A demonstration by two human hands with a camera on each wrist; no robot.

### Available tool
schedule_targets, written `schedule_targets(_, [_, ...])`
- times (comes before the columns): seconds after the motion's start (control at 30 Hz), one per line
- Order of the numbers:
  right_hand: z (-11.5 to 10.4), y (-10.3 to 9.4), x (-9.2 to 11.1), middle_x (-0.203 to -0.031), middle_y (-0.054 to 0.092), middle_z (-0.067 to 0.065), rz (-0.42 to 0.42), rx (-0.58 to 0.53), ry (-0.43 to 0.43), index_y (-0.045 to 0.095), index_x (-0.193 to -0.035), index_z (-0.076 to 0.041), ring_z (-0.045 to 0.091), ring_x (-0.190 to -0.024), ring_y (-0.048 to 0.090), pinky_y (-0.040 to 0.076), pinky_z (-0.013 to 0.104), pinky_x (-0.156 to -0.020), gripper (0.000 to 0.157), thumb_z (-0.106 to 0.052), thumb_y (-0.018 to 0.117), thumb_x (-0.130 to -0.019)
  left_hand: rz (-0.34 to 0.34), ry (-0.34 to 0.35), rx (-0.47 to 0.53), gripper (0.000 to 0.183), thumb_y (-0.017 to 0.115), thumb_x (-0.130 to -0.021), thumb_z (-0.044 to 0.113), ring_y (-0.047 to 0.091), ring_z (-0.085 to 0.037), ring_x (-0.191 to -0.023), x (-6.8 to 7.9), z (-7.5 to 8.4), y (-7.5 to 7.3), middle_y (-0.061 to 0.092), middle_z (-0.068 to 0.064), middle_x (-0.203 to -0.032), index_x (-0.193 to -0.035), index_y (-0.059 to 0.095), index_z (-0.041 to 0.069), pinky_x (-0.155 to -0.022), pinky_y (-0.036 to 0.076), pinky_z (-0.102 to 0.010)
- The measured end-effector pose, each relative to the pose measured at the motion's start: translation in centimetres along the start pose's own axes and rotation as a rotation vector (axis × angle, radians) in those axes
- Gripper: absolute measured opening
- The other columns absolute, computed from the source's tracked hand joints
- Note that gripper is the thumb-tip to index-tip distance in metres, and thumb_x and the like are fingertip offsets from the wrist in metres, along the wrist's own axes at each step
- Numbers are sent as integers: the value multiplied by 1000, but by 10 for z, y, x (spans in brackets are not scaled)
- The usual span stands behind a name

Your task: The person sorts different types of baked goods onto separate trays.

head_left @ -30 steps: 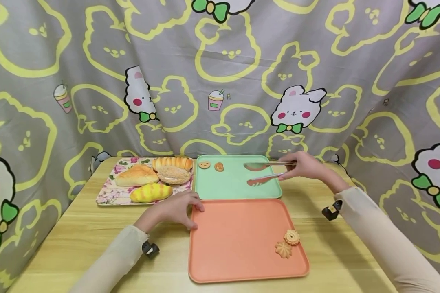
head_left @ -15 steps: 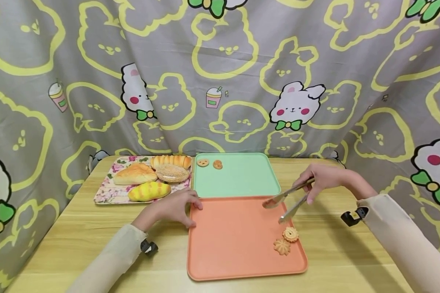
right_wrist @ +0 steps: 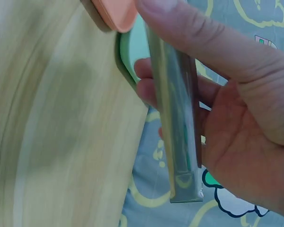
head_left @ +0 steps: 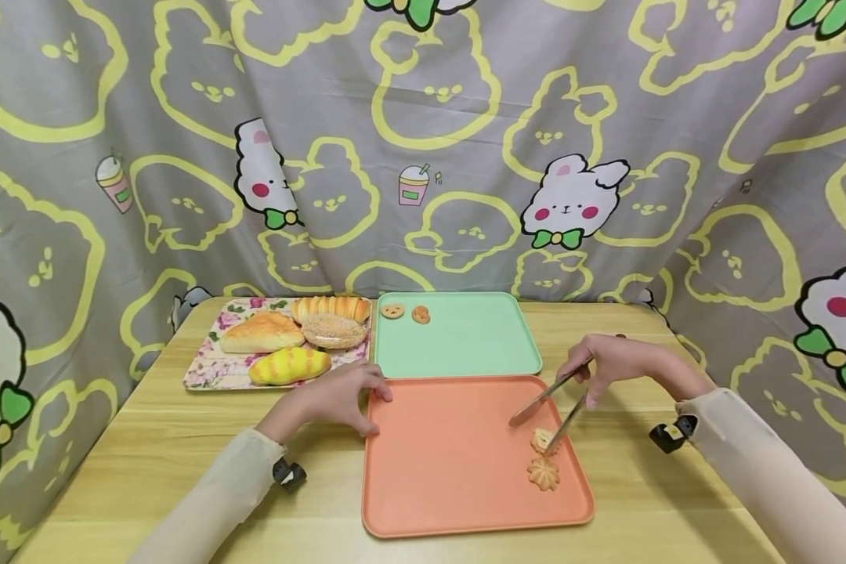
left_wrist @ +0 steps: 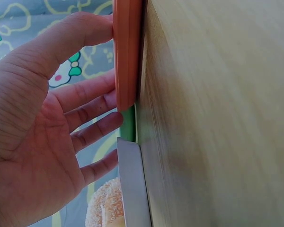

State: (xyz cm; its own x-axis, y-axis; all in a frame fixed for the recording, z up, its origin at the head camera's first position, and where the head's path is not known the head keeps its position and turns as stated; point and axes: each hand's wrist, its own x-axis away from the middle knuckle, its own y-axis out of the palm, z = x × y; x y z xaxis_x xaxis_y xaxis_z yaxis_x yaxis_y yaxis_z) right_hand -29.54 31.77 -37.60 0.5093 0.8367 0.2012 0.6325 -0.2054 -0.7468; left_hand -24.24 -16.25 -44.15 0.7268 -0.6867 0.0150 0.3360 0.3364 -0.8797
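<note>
My right hand (head_left: 619, 362) grips a pair of metal tongs (head_left: 534, 406), fingers and thumb on its arms. The tongs' arms are spread over the right side of the orange tray (head_left: 451, 470), one tip overlapping the round ridged cookie (head_left: 541, 439). Just in front of that cookie lies a flower-shaped cookie (head_left: 544, 474). Seen from the right wrist, the tongs' closed end (right_wrist: 184, 189) points away from the trays. My left hand (head_left: 337, 395) rests at the orange tray's far left corner, thumb and extended fingers touching its rim (left_wrist: 125, 56).
Behind the orange tray lies a green tray (head_left: 458, 345) with two small cookies, one round (head_left: 392, 311) and one pretzel-like (head_left: 421, 315). On the left, a floral tray (head_left: 207, 374) holds several breads, including a yellow one (head_left: 289, 366). A patterned curtain (head_left: 465, 157) hangs behind the table.
The tongs have come from over the green tray, forward to the cookies on the orange tray. The ridged cookie has shifted slightly left and back. My left hand stays at the corner.
</note>
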Motion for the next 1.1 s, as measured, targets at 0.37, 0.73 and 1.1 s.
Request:
schedule_targets(0.37, [-4,0,-13,-83,65,-6,82,68,57,78,-115,-6,22,-76,57,48,26,-70,47,-12,91,-70,6,-2,8,42,90,-71,33,55,-16,-103,0,-3,0,62,6,-110,-108,74,20,-92,49,-37])
schedule_targets(0.73, [3,1,-17,-80,70,4,175,113,23,79,-108,-2,7,-73,58,49,26,-67,37,-10,88,-73,2,-11,9,42,90,-70,33,55,-15,-104,-1,-4,0,62,7,-111,-108,74,20,-93,49,-37])
schedule_targets(1.1, [5,7,-24,-76,68,1,240,83,40,78,-108,-1,6,-69,53,44,25,-62,35,-17,85,-78,0,-9,11,41,90,-71,32,55,-15,-103,0,-2,1,62,5,-112,-108,74,19,-93,48,-37])
